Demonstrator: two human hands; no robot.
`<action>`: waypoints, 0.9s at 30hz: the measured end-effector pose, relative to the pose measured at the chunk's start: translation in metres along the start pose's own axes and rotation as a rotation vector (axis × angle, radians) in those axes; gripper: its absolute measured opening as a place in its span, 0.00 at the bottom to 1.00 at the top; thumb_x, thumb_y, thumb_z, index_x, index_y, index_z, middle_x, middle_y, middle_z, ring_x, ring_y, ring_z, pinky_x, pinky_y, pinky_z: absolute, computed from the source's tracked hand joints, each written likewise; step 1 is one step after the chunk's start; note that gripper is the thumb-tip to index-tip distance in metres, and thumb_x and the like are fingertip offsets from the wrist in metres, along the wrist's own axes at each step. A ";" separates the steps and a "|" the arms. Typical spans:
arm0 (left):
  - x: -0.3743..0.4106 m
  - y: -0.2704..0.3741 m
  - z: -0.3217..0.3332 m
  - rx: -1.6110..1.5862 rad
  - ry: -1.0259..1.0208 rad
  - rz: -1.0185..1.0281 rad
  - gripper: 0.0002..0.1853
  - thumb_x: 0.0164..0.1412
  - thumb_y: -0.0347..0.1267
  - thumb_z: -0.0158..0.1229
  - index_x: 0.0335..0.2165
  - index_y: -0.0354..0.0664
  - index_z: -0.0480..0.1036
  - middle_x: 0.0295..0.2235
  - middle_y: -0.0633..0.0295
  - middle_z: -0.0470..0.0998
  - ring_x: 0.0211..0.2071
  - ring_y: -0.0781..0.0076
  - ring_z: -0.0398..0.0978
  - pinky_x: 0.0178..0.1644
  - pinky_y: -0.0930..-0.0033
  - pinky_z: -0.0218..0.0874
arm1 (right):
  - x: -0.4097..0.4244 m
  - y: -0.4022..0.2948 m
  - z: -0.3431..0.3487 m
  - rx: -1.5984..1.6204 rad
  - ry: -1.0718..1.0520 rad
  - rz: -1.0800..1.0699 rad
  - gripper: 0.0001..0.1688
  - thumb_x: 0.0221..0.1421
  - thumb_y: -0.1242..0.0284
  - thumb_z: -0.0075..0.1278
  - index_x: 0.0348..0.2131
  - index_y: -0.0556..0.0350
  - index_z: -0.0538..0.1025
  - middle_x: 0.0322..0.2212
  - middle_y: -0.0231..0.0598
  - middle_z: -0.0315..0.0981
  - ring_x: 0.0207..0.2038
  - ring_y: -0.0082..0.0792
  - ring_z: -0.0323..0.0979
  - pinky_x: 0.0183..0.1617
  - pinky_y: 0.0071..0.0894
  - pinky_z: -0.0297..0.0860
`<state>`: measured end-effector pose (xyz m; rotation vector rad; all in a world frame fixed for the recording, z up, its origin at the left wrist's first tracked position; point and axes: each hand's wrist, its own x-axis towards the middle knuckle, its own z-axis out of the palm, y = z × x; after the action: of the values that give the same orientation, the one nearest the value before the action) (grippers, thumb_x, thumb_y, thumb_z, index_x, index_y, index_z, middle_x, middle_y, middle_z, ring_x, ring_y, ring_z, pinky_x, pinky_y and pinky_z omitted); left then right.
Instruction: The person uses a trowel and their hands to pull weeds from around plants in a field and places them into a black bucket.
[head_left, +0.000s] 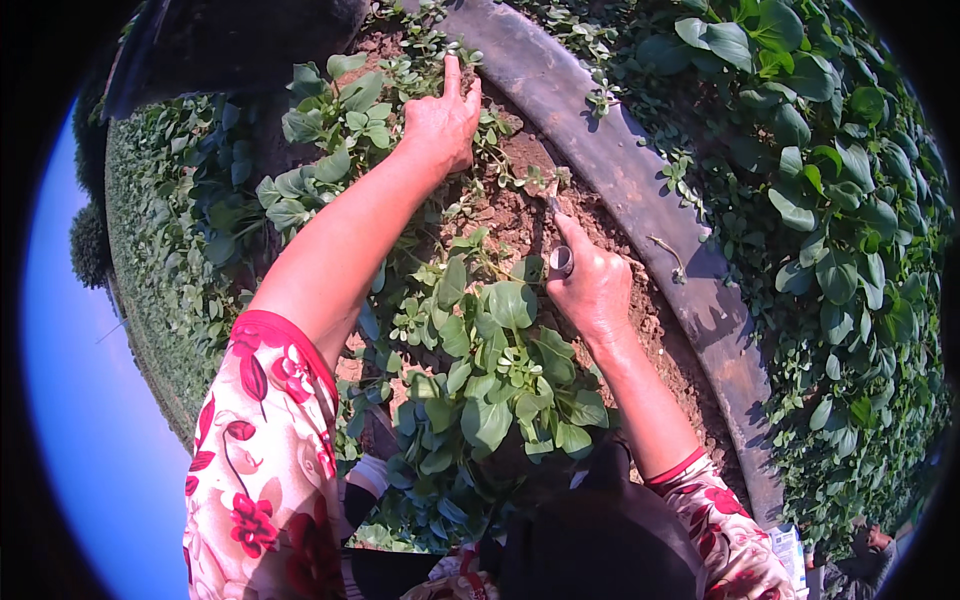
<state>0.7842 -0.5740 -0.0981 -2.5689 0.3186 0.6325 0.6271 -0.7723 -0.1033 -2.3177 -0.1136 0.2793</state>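
My left hand (442, 129) reaches over the bed with its index finger stretched out, the tip touching small low weeds (469, 56). Its fingers are spread; the palm side is hidden. My right hand (596, 281) grips a small hand tool with a hollow tubular metal handle (561, 259). Its blade (531, 161) rests against reddish-brown soil (510, 217), partly covered by a small weed sprig (536, 178). Below and between my forearms grows a broad-leaved green plant (491, 390). Another leafy plant (322, 161) stands left of my left wrist.
A dark flat plastic strip (637, 187) curves along the right of the soil, with an uprooted weed (671, 259) on it. Dense leafy crop (832, 195) lies beyond. Dark objects show at upper left (225, 45) and bottom (600, 540). Another person's hand (877, 537) appears lower right.
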 end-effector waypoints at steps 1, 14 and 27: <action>0.004 -0.002 -0.002 0.021 -0.005 0.010 0.48 0.38 0.30 0.61 0.60 0.45 0.51 0.62 0.34 0.39 0.33 0.50 0.78 0.35 0.54 0.71 | -0.004 0.000 -0.004 0.005 0.000 0.003 0.35 0.32 0.78 0.58 0.47 0.51 0.72 0.18 0.43 0.74 0.22 0.44 0.75 0.28 0.41 0.72; -0.002 -0.013 0.002 -0.165 -0.061 -0.184 0.25 0.44 0.33 0.60 0.43 0.44 0.62 0.38 0.41 0.72 0.38 0.46 0.76 0.40 0.49 0.67 | 0.092 -0.016 0.019 0.033 -0.080 -0.136 0.31 0.37 0.77 0.55 0.47 0.46 0.73 0.26 0.51 0.76 0.30 0.49 0.76 0.37 0.44 0.72; -0.016 -0.030 0.009 -0.470 0.054 -0.511 0.31 0.40 0.38 0.63 0.46 0.44 0.64 0.45 0.41 0.68 0.46 0.45 0.70 0.51 0.51 0.60 | 0.105 -0.031 0.042 0.209 -0.059 0.024 0.25 0.41 0.76 0.52 0.44 0.43 0.77 0.29 0.52 0.76 0.33 0.50 0.76 0.41 0.44 0.72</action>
<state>0.7769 -0.5420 -0.0854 -2.9349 -0.5219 0.4835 0.7195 -0.7034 -0.1265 -2.1057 -0.0823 0.3544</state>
